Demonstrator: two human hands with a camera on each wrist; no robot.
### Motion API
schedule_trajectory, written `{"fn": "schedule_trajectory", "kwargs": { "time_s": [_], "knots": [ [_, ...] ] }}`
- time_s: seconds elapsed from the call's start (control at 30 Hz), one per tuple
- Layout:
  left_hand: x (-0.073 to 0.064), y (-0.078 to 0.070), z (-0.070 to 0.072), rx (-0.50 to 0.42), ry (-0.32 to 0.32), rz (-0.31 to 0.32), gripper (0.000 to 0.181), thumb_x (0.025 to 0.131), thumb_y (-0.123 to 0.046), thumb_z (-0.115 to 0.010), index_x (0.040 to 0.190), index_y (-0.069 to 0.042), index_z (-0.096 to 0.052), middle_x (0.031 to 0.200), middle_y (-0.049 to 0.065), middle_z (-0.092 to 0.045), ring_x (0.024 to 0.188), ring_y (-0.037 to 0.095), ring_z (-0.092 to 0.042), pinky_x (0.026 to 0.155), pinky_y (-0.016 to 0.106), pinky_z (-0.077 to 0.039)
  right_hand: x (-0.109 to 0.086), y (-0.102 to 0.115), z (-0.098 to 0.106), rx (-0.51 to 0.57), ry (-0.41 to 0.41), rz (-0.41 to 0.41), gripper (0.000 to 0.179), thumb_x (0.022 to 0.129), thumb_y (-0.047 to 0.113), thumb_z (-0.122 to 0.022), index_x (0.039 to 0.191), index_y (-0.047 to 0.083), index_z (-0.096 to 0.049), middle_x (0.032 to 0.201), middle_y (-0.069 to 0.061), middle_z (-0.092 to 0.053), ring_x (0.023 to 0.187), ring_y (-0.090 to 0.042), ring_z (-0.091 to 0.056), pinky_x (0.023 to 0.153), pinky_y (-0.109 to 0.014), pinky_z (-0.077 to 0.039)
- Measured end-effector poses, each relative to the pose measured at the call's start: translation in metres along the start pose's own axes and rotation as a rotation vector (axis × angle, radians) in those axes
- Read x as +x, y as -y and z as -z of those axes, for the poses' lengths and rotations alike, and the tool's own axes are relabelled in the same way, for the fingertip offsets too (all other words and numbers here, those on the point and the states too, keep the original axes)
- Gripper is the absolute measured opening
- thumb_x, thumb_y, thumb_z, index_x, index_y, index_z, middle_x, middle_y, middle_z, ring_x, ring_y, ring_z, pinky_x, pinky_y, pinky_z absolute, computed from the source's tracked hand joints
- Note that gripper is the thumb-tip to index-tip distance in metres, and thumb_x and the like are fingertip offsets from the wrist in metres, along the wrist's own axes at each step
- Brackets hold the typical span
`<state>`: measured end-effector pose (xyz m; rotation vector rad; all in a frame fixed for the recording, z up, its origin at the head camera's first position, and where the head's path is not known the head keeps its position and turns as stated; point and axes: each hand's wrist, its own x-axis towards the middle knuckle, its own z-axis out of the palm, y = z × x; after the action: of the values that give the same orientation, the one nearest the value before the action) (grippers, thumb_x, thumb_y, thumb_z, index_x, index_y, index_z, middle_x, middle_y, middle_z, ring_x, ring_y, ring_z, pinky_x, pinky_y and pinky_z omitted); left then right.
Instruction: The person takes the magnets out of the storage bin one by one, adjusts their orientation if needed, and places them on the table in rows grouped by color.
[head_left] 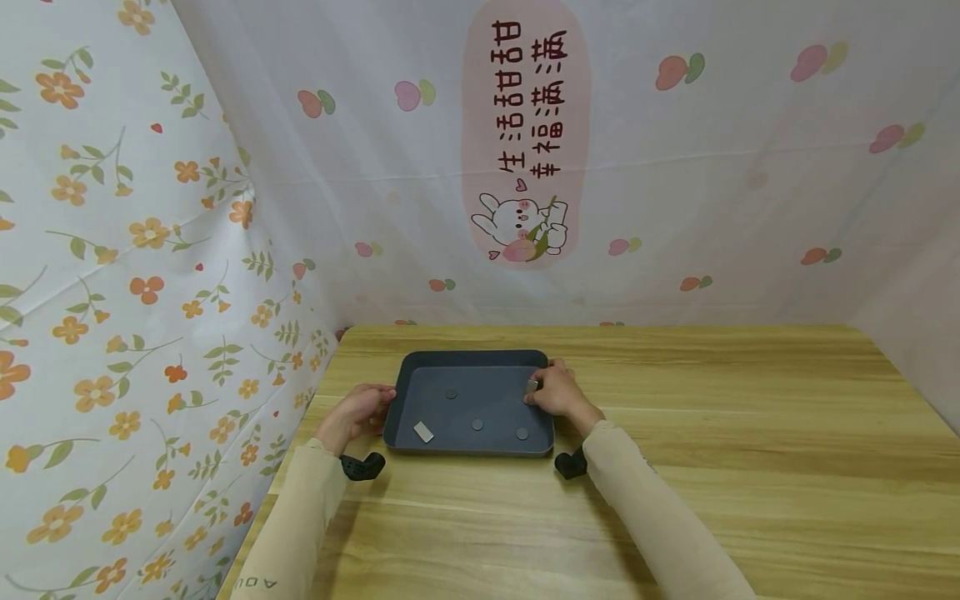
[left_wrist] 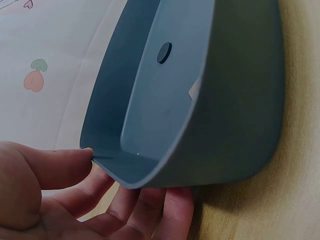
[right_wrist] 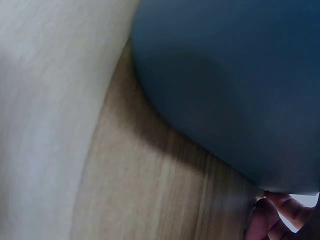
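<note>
Although the left sleeve [head_left: 292,508] has letters [head_left: 258,583] on it, they are cut off and hard to read. The left hand [head_left: 363,408] grips the gray tray [head_left: 487,396], thumb on the rim, fingers bent outside, on the left part of the table [head_left: 750,417]. One pale block [head_left: 423,432] and three gray discs [head_left: 477,425] lie inside. Sideways writing [head_left: 510,79] behind says 生活甜甜, 幸福满满. The right hand [head_left: 558,390] pinches a silver block [head_left: 532,386]; in its wrist view, the tray fills much and few fingers show.

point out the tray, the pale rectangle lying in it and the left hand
Tray [head_left: 491,392]: head view, bare floor
Pale rectangle [head_left: 423,432]: head view, top face
Left hand [head_left: 362,407]: head view, back of hand
</note>
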<state>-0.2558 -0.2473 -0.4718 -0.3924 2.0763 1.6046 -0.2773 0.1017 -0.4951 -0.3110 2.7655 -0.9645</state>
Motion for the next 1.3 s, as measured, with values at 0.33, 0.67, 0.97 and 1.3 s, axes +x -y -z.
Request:
{"fn": "schedule_trajectory", "kwargs": {
  "time_s": [0.33, 0.67, 0.97, 1.3],
  "knots": [
    [0.0008, -0.0001, -0.0005, 0.005, -0.021, 0.018, 0.041, 0.103, -0.013, -0.040, 0.140, 0.003, -0.042, 0.106, 0.010, -0.063, 0.090, 0.019, -0.061, 0.080, 0.037, -0.049, -0.0002, -0.0011, 0.0018, -0.020, 0.011, 0.012, 0.039, 0.086, 0.017, -0.070, 0.117, -0.004, -0.066, 0.142, -0.033, -0.036, 0.129, -0.054, -0.034, 0.103, -0.056, -0.036],
    [-0.0010, -0.0002, -0.0012, 0.024, -0.018, 0.007, 0.041, 0.103, -0.013, -0.040, 0.141, 0.003, -0.042, 0.110, 0.013, -0.063, 0.092, 0.019, -0.061, 0.079, 0.036, -0.050, -0.0004, -0.0012, 0.0038, -0.033, 0.013, 0.022, 0.034, 0.085, 0.016, -0.071, 0.112, -0.004, -0.068, 0.137, -0.031, -0.043, 0.131, -0.051, -0.034, 0.105, -0.056, -0.034],
    [0.0006, 0.0005, -0.0011, 0.008, -0.020, 0.015, 0.041, 0.103, -0.013, -0.040, 0.140, 0.003, -0.042, 0.108, 0.011, -0.063, 0.091, 0.019, -0.060, 0.079, 0.036, -0.049, -0.0030, 0.0010, 0.0041, -0.035, 0.007, 0.028, 0.029, 0.086, 0.015, -0.071, 0.108, -0.004, -0.069, 0.135, -0.031, -0.045, 0.131, -0.050, -0.034, 0.105, -0.056, -0.034],
    [0.0029, 0.0010, -0.0004, -0.016, -0.012, 0.025, 0.040, 0.103, -0.014, -0.041, 0.139, 0.002, -0.043, 0.101, 0.007, -0.062, 0.087, 0.018, -0.058, 0.076, 0.034, -0.049, -0.0036, 0.0002, 0.0039, -0.056, -0.023, 0.048, 0.015, 0.083, 0.015, -0.073, 0.089, 0.001, -0.071, 0.117, -0.024, -0.057, 0.126, -0.044, -0.043, 0.104, -0.054, -0.034]
  ]
}}
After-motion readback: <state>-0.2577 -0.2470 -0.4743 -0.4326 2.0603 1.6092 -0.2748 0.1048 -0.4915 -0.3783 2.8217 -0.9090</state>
